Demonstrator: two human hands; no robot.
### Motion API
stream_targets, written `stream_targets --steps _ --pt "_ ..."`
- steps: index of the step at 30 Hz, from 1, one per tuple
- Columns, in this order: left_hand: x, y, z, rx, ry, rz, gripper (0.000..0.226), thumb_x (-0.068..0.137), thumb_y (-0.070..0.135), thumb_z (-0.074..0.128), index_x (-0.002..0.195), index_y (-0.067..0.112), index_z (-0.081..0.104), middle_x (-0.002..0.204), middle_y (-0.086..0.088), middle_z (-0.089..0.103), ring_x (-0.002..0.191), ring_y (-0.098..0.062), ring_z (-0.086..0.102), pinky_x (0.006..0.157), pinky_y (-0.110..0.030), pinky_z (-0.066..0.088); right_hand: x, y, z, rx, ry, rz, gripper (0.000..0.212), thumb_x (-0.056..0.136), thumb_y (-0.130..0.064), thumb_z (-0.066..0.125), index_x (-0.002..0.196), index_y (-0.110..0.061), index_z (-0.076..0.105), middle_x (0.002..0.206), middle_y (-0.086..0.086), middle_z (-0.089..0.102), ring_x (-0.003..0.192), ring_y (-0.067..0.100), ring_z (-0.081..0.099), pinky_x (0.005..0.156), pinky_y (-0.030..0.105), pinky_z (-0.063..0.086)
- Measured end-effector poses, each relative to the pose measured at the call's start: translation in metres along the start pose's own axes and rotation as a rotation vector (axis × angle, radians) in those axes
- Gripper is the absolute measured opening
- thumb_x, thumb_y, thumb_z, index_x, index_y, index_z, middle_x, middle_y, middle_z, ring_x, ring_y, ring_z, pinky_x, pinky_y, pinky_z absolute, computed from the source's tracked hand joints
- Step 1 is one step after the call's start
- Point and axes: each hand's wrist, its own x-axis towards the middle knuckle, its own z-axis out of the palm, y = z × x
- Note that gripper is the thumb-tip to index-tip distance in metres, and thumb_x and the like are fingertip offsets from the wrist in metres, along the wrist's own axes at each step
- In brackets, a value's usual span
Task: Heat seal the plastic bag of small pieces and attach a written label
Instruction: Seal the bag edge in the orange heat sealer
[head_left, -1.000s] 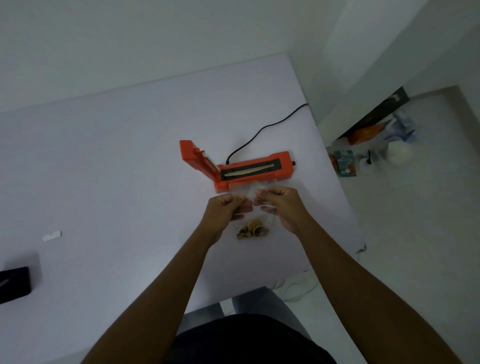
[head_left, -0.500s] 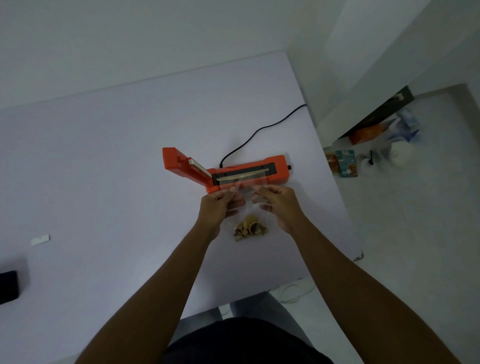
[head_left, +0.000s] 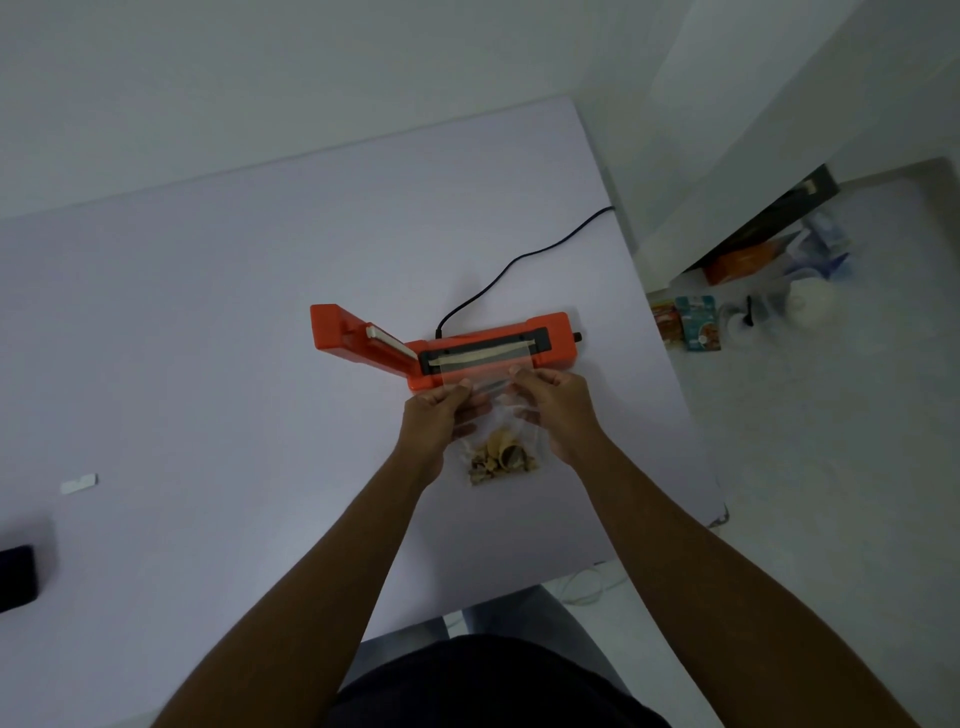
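Left hand and right hand each pinch the clear plastic bag top. Bag mouth lies at the open orange heat sealer; small pieces sit below the hands.

Two bare forearms reach forward from the bottom of the frame, with no sleeves, watch or rings visible. The left hand and right hand are bare. A dark garment covers the torso below.

The orange sealer with its lid up and its black cord block the way ahead. The bench is wide open to the left, up to a small white piece.
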Motion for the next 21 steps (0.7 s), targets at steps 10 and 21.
stream_targets --steps 10,21 --pt "0.0012 -0.0034 -0.0003 -0.021 -0.004 -0.031 0.021 0.1 0.022 0.055 0.11 0.008 0.068 0.102 -0.013 0.076 0.095 -0.027 0.073 0.09 -0.052 0.056 0.0013 0.0052 -0.0054 0.0 -0.004 0.004 0.022 0.09 -0.018 0.074 0.095 0.004 0.075 0.083 0.015 0.076 0.071 0.017 0.073 0.073 0.037 0.055" --pt "0.0002 -0.0097 -0.0038 -0.044 0.012 -0.068 0.025 0.098 0.023 0.059 0.111 0.004 0.07 0.104 -0.014 0.076 0.097 -0.03 0.073 0.092 -0.051 0.056 -0.0024 0.0062 -0.0071 0.038 0.043 0.01 0.027 0.089 -0.016 0.075 0.096 0.009 0.072 0.082 0.018 0.074 0.074 0.025 0.071 0.071 0.037 0.056"
